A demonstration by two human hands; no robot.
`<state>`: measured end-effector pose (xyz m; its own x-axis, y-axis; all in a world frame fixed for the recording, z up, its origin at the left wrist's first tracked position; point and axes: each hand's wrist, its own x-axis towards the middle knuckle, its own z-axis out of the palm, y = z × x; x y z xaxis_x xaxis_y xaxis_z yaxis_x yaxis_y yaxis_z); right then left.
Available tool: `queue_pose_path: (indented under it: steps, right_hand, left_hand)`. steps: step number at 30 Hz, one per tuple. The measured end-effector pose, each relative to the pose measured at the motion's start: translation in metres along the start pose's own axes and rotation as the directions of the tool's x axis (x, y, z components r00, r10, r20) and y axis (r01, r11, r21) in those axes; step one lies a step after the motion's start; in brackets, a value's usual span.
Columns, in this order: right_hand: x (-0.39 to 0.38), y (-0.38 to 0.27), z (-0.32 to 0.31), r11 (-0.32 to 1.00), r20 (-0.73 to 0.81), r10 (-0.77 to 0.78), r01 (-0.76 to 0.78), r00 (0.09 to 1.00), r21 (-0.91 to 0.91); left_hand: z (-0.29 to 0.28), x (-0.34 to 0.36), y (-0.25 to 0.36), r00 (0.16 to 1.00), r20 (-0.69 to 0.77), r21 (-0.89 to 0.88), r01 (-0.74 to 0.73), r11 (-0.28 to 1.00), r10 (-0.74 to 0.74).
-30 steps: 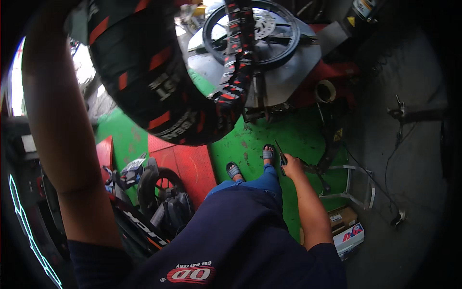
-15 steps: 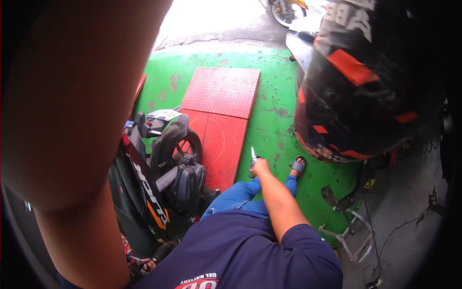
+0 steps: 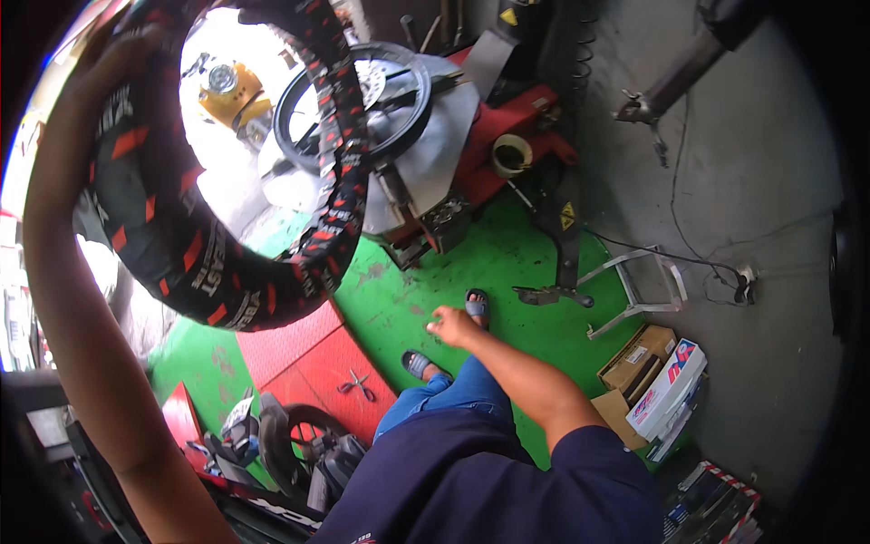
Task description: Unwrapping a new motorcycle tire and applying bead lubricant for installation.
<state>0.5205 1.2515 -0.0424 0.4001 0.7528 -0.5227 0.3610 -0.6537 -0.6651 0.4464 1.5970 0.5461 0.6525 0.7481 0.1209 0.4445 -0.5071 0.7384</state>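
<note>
My left hand (image 3: 122, 63) is raised at upper left, closed on a tyre (image 3: 145, 213) wrapped in black film with red-and-white print, which hangs in front of me. My right hand (image 3: 453, 326) is low at the centre, fingers apart and loosely bent, holding nothing. A pair of scissors (image 3: 356, 385) lies on the red floor plates (image 3: 299, 354), down and left of that hand. Behind the tyre, a black spoked wheel rim (image 3: 419, 109) rests on the metal top of a red tyre-changing machine (image 3: 517, 122).
A parked motorcycle (image 3: 299, 444) is at lower left, a yellow scooter (image 3: 227, 100) outside. A small bucket (image 3: 509, 156) sits on the machine. At right are a metal stand (image 3: 680, 290), a cable, cardboard boxes (image 3: 634, 363) and a tool tray (image 3: 711, 499) by the grey wall.
My right hand has let go of the scissors, which now lie on the red plates. The wrapped tyre has swung back from the right to upper left as the view turned.
</note>
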Motion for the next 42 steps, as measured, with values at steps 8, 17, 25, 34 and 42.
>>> queue_pose_path:
  steps: [8, 17, 25, 34, 42]
  right_hand:
    - [0.0, -0.191, -0.241, 0.65, -0.528, -0.359, 0.612, 0.77, 0.451]
    - [-0.057, -0.437, -0.258, 0.043, -0.016, -0.825, 0.09, 0.565, 0.995]
    - [-0.073, -0.477, -0.299, -0.265, -0.223, -0.729, 0.034, 0.647, 0.964]
    - [-0.075, -0.485, -0.312, -0.419, -0.154, -0.729, -0.257, 0.667, 0.871]
    - [-0.105, -0.459, -0.265, -0.331, -0.194, -0.705, -0.074, 0.682, 0.941]
  left_hand:
    - [0.014, -0.006, 0.064, 0.996, -0.068, 0.061, -0.044, 0.997, 0.048]
    - [0.026, -0.029, 0.081, 0.975, -0.222, 0.17, 0.02, 0.985, 0.018]
    - [0.023, -0.05, 0.06, 0.959, -0.271, 0.155, -0.035, 0.987, 0.077]
    - [0.035, -0.089, 0.039, 0.957, -0.238, 0.092, -0.146, 0.985, 0.164]
    - [0.044, -0.148, 0.011, 0.929, -0.259, 0.133, -0.237, 0.962, 0.264]
